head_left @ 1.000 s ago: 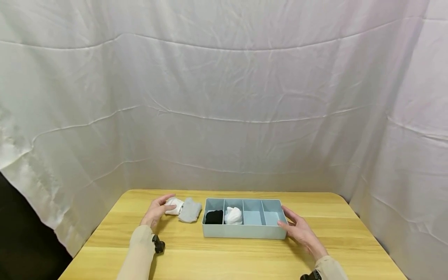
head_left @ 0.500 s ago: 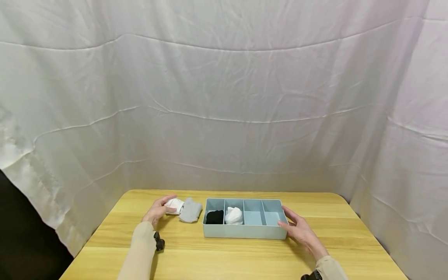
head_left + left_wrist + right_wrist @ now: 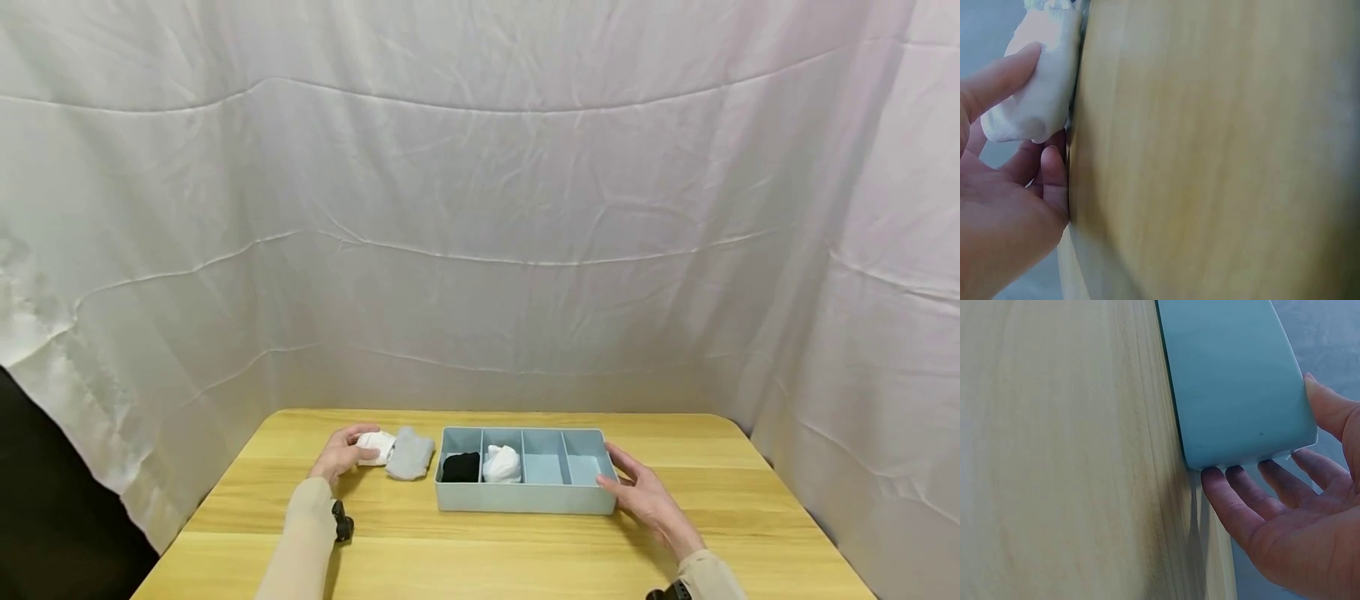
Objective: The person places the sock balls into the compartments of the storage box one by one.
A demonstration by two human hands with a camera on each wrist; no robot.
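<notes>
Left hand [image 3: 341, 454] pinches white sock roll [image 3: 374, 447]; grey sock [image 3: 409, 453] just beyond grip. Right hand [image 3: 643, 493], fingers straight, steadies organizer [image 3: 525, 498]. Lift clear of grey sock; brace tray firmly.

Left hand [image 3: 339, 454] curls its fingers closed; right hand [image 3: 639, 493] lies flat, fingers straight.

- A light-blue plastic divided tray [image 3: 525, 498] sits at the middle of the pale wooden table [image 3: 480, 550], its four compartments running left to right.
- A rolled black sock [image 3: 460, 467] lies in the leftmost compartment; a rolled white sock [image 3: 501, 463] lies in the second.
- A folded grey sock [image 3: 409, 453] lies on the table just left of the tray, with a small white sock bundle [image 3: 375, 447] touching its left side.
- The left hand [image 3: 339, 455] holds that bundle; the right hand [image 3: 643, 497] rests against the tray's right end.
- A creased white cloth backdrop [image 3: 480, 208] hangs behind the table.
</notes>
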